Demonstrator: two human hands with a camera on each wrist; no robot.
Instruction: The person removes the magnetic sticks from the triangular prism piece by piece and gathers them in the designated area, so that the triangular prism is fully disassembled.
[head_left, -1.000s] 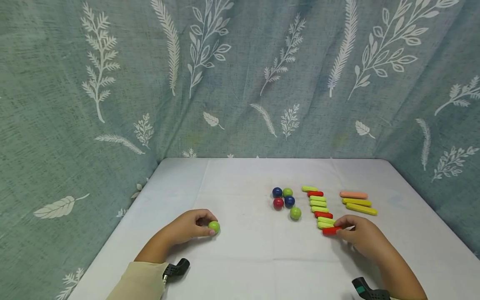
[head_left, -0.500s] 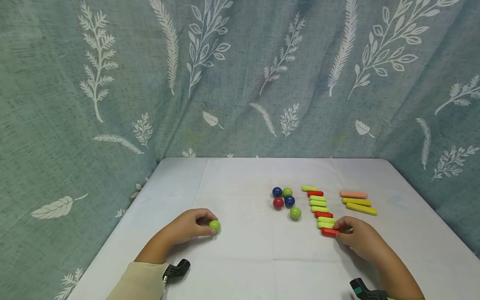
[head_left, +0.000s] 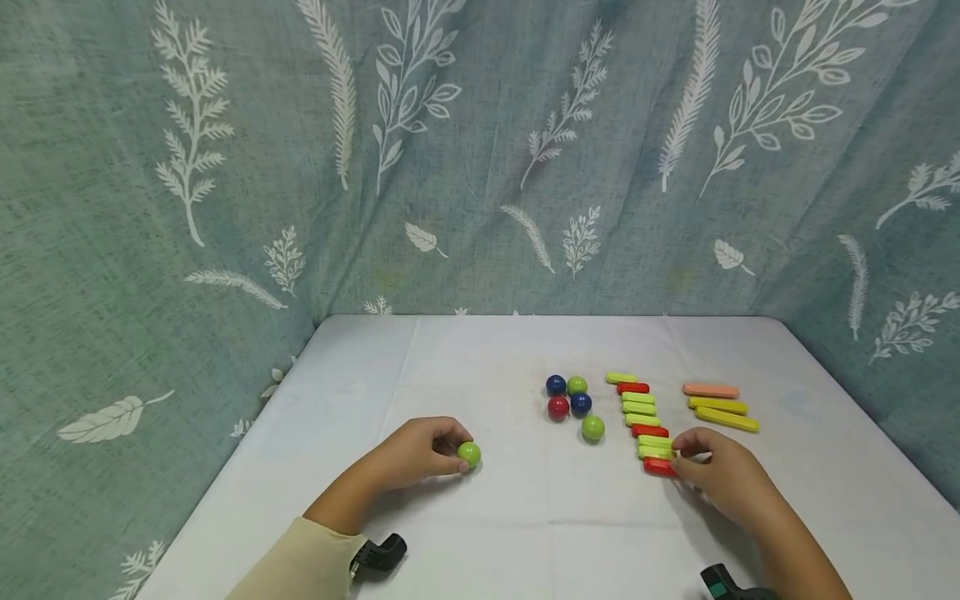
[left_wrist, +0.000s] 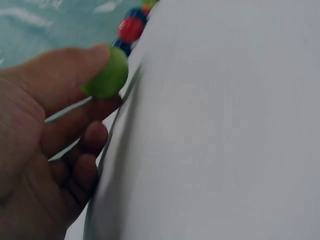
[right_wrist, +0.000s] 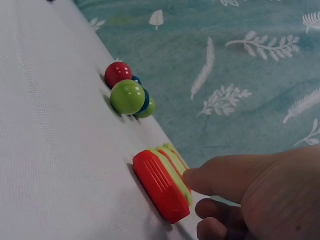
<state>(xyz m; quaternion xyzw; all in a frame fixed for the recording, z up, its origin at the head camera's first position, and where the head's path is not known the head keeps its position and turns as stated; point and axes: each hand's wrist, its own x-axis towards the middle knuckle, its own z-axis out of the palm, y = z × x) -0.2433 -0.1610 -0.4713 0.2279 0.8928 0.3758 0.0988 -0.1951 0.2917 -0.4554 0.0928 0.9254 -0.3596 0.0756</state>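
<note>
My left hand (head_left: 423, 454) pinches a green ball (head_left: 469, 454) between thumb and fingers, a little above the white table. In the left wrist view the green ball (left_wrist: 109, 74) sits at the thumb tip, with the other fingers curled below. My right hand (head_left: 723, 471) is at the right end of a row of short red and yellow-green ridged bars. Its thumb (right_wrist: 210, 175) touches or nearly touches the ends of the bars. The nearest red bar (right_wrist: 161, 186) lies on the table, its long face uncovered, with a yellow-green bar (head_left: 656, 452) right behind it.
Left of the row lies a group of balls: a red ball (head_left: 558, 407), a blue ball (head_left: 581, 405), another blue one and two green ones. An orange stick (head_left: 711, 390) and two yellow sticks (head_left: 727, 418) lie at right. Patterned green cloth (head_left: 465, 167) hangs around the table.
My left hand has moved right with the green ball. The nearest red bar has been set against the row's near end, and my right hand's fingers have come off it.
</note>
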